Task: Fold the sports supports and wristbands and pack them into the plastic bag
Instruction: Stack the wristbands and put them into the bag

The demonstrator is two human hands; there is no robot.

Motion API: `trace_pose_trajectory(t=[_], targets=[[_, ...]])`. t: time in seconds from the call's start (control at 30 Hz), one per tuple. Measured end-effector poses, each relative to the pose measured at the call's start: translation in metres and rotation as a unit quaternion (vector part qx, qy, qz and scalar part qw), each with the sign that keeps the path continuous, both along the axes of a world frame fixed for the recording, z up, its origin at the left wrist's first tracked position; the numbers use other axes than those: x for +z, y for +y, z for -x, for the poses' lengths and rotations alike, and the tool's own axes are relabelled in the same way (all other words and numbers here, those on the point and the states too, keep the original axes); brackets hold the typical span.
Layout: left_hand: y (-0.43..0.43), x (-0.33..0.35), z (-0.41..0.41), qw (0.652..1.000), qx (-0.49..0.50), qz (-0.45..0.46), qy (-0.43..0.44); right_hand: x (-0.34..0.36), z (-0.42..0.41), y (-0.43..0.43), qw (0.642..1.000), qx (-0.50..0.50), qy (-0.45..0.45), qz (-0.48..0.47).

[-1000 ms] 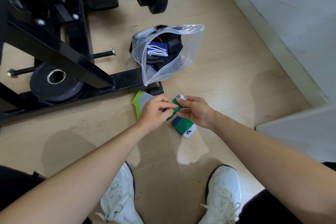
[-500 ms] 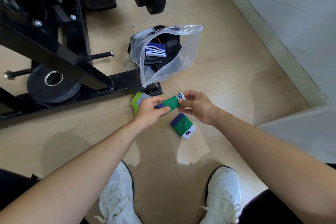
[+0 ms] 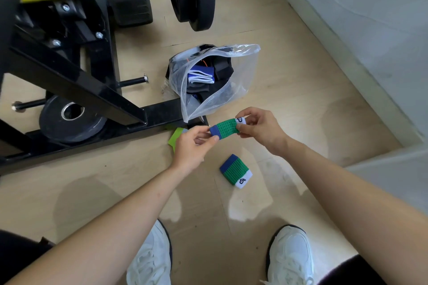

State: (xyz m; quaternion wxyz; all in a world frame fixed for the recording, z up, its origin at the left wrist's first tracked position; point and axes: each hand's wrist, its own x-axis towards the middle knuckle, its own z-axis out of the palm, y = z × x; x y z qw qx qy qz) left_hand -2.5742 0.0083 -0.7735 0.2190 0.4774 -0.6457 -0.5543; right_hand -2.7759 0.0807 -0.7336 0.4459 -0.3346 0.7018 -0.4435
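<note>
Left hand (image 3: pixel 192 148) pinches the blue end and right hand (image 3: pixel 259 129) the white end of a green wristband (image 3: pixel 228 127), held at six o'clock from the plastic bag (image 3: pixel 240 76).

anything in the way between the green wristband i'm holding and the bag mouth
Nothing visible. The held wristband, pinched by left hand and right hand, hangs right beside the plastic bag and its open mouth, with no object between them.

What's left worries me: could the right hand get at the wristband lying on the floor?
Probably yes: the floor wristband lies uncovered near the right hand, though that hand pinches the held wristband.
</note>
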Motion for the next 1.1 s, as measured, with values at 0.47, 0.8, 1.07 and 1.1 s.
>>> trace_pose_trajectory(t=[0.47, 0.8, 1.07, 1.1], targets=[[-0.062, 0.051, 0.002, 0.959, 0.115, 0.259, -0.026, 0.006, 0.000, -0.091, 0.973, -0.019, 0.193, 0.128], [-0.089, 0.052, 0.002, 0.957, 0.033, 0.286, -0.018, -0.024, -0.006, -0.153, 0.893, 0.207, 0.397, 0.041], [-0.084, 0.051, -0.005, 0.964, 0.029, 0.265, -0.005, -0.049, -0.001, -0.155, 0.754, 0.410, 0.507, 0.079], [-0.083, 0.051, -0.006, 0.965, 0.031, 0.260, -0.001, -0.051, -0.002, -0.158, 0.736, 0.424, 0.522, 0.079]])
